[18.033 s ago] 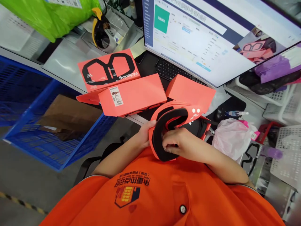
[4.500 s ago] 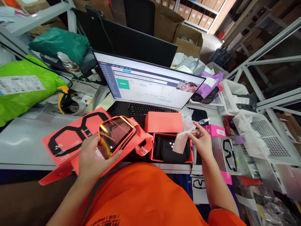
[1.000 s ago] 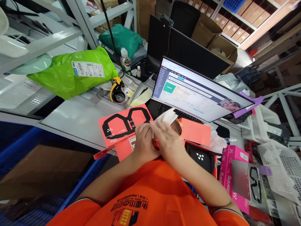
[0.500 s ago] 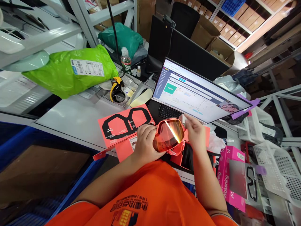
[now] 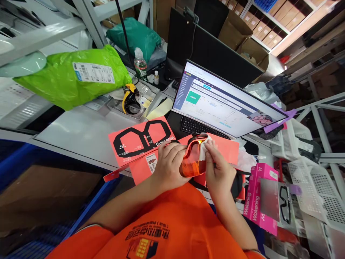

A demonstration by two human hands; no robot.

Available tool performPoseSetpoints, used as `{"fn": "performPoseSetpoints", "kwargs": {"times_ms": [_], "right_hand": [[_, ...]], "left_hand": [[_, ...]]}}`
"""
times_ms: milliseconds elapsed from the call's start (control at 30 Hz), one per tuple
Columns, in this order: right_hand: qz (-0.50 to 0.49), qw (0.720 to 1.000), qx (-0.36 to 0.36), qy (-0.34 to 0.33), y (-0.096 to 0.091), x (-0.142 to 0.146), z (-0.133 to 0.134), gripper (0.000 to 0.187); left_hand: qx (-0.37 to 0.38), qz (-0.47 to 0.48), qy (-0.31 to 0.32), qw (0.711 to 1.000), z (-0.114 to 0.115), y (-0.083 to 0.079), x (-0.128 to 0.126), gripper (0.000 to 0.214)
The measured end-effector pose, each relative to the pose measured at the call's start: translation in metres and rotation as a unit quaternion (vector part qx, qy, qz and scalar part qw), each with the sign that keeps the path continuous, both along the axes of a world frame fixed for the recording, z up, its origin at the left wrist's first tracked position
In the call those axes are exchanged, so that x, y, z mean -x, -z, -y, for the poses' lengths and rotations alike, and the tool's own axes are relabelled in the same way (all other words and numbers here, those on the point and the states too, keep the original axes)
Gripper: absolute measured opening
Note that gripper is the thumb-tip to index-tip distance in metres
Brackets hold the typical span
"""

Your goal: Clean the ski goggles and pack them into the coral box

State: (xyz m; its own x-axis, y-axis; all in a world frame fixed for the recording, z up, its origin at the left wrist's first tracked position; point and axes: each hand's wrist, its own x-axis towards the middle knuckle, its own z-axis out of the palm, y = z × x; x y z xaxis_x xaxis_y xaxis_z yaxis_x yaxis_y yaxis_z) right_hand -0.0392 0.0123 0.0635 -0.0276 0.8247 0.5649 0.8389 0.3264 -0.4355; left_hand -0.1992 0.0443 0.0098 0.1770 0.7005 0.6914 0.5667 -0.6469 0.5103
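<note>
Head: L hand (image 5: pixel 171 165) w/ 1 pr goggles (image 5: pixel 191 162); R hand (image 5: pixel 220 174), 1 tissue (image 5: pixel 203 148).

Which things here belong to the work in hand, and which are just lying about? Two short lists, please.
Belong to the work:
goggles, held in the left hand
white wipe, pinched in the right hand against the goggles
coral box, probably, printed with a goggle outline

Lying about:
lime-green parcel
tape dispenser
drink bottle
pink boxes

Two hands (image 5: pixel 172 166) (image 5: pixel 220 176), one pair of goggles (image 5: pixel 191 163), one tape dispenser (image 5: pixel 131 96), one keyboard (image 5: pixel 198 127), two monitors (image 5: pixel 229 99) (image 5: pixel 212 46)
</note>
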Motion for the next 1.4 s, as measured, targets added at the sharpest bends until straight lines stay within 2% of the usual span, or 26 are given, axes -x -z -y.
{"fn": "performPoseSetpoints", "kwargs": {"times_ms": [100,167,300,400,533,567,667,700,767,867,933,1033,1100,1233,1400], "right_hand": [[0.093,0.990,-0.010,-0.106,0.005,0.010,-0.002,0.053],[0.120,0.981,-0.016,-0.154,0.008,0.009,-0.006,0.053],[0.111,0.985,-0.007,-0.133,0.015,-0.003,-0.014,0.044],[0.152,0.968,-0.014,-0.199,0.015,-0.008,-0.018,0.045],[0.140,0.977,-0.025,-0.162,0.007,-0.011,-0.020,0.043],[0.139,0.975,-0.022,-0.172,0.005,-0.011,-0.019,0.043],[0.173,0.948,-0.007,-0.266,0.002,-0.007,-0.018,0.043],[0.176,0.946,-0.005,-0.274,0.002,-0.006,-0.021,0.042],[0.144,0.962,0.008,-0.233,-0.001,-0.005,-0.033,0.039],[-0.008,0.987,0.098,-0.129,-0.008,-0.017,-0.063,0.027],[-0.149,0.973,0.160,-0.070,-0.014,-0.037,-0.084,0.015],[-0.333,0.925,0.180,-0.027,-0.021,-0.072,-0.100,0.010],[-0.390,0.901,0.187,-0.026,-0.022,-0.090,-0.099,0.016],[-0.375,0.892,0.245,-0.058,-0.023,-0.096,-0.074,0.018],[-0.271,0.865,0.369,-0.206,-0.040,-0.072,-0.044,0.013]], "left_hand": [[-0.019,-0.020,0.006,1.000,0.000,0.004,0.001,0.050],[-0.018,-0.024,0.008,1.000,0.000,0.007,0.002,0.050],[0.011,-0.026,-0.001,1.000,0.002,0.012,0.003,0.044],[0.004,-0.019,0.004,1.000,0.001,0.013,0.004,0.040],[0.007,-0.012,0.008,1.000,-0.003,0.011,0.004,0.045],[0.007,-0.012,0.007,1.000,-0.003,0.011,0.004,0.043],[-0.005,-0.019,0.010,1.000,-0.006,0.012,0.004,0.037],[-0.007,-0.021,0.013,1.000,-0.008,0.013,0.004,0.037],[-0.002,-0.018,0.018,1.000,-0.011,0.013,0.004,0.043],[0.014,-0.018,0.036,0.999,-0.016,0.011,0.005,0.052],[0.023,-0.017,0.058,0.998,-0.017,0.008,0.009,0.053],[0.030,-0.004,0.097,0.995,-0.017,0.003,0.017,0.056],[0.034,0.002,0.119,0.992,-0.017,0.000,0.022,0.057],[0.033,0.003,0.157,0.987,-0.020,-0.003,0.027,0.060],[0.029,-0.017,0.206,0.978,-0.026,-0.004,0.028,0.063]]}}
